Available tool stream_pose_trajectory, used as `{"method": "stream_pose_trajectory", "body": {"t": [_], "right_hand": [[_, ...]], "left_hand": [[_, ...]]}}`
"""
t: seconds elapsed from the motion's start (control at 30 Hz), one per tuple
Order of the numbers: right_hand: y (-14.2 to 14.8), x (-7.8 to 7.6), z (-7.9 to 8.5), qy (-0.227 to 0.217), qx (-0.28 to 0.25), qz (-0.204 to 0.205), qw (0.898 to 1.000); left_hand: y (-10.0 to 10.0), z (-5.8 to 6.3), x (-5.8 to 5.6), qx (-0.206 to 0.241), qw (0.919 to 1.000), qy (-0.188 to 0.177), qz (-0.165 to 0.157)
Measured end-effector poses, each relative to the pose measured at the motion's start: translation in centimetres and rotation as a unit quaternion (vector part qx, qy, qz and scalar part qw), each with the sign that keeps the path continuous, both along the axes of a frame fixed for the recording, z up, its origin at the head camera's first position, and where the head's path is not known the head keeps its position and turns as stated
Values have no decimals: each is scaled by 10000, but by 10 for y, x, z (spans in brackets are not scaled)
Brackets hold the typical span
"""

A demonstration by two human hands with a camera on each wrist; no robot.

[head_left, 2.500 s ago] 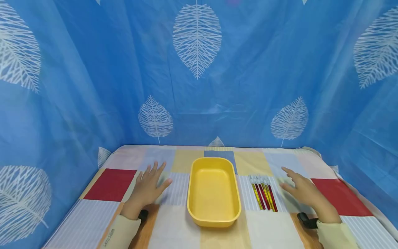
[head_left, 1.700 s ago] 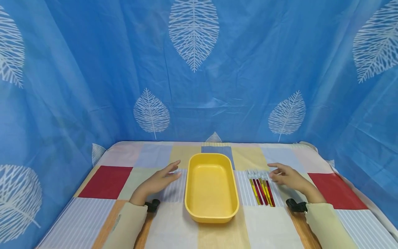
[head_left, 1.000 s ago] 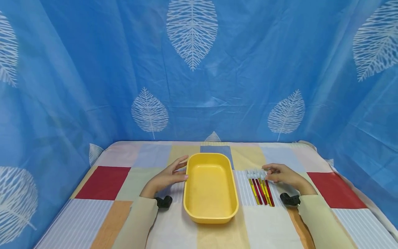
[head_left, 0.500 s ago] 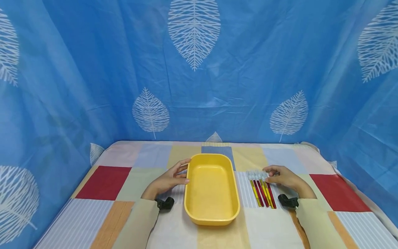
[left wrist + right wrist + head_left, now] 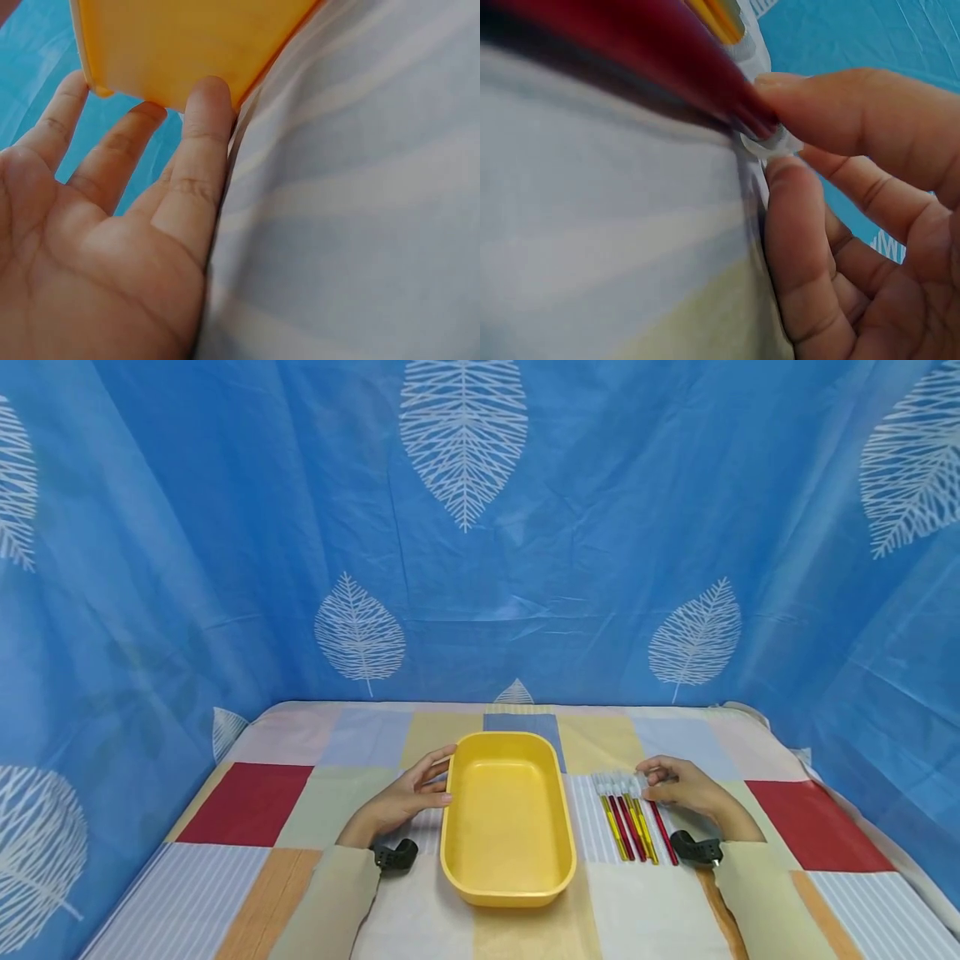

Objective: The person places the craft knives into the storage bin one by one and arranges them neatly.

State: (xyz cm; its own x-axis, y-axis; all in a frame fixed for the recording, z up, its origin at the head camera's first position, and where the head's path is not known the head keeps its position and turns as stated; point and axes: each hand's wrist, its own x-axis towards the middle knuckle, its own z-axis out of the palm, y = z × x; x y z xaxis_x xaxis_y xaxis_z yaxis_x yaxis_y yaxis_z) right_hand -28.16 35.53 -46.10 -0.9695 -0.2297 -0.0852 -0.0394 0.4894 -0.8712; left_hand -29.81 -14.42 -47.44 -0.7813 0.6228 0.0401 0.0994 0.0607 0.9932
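A yellow plastic tray point(image 5: 510, 897) sits in the middle of the cloth-covered table. My left hand point(image 5: 405, 797) reaches its left wall with fairly straight fingers; in the left wrist view the fingertips point(image 5: 208, 94) touch the yellow side. Right of the tray, several slim red and gold sticks point(image 5: 632, 831) with pale ends lie side by side. My right hand point(image 5: 686, 789) pinches the pale end of the rightmost red stick point(image 5: 664, 833) between thumb and finger. Close up in the right wrist view, the red stick point(image 5: 682, 60) shows a shiny collar near that whitish tip.
A patchwork tablecloth point(image 5: 266, 806) covers the table. Blue curtains point(image 5: 480, 635) with white leaf prints hang behind and at both sides. Black wrist cameras point(image 5: 397, 855) are strapped to both wrists.
Both hands have come inward, the left to the tray's wall and the right to the sticks' pale ends. The rightmost red stick has since shifted right, apart from the others.
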Motion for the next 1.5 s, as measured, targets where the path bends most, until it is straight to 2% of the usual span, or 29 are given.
{"method": "stream_pose_trajectory", "body": {"t": [0.23, 0.5, 0.8, 1.1, 1.5], "right_hand": [[0, 1, 1, -18, -49, 17, 10000], [-8, -1, 6, 132, 622, -50, 9980], [5, 0, 2, -173, -56, -9, 9998], [7, -1, 9, -618, -811, 279, 9944], [-2, -1, 19, -336, -875, 243, 9953]], "left_hand": [[-2, 0, 1, 24, 10000, -48, -17], [-4, 2, 3, 73, 9999, -79, -17], [-1, 3, 1, 51, 9999, -68, -62], [-1, 0, -2, 70, 9999, -47, -142], [1, 2, 1, 93, 9998, -166, 8]]}}
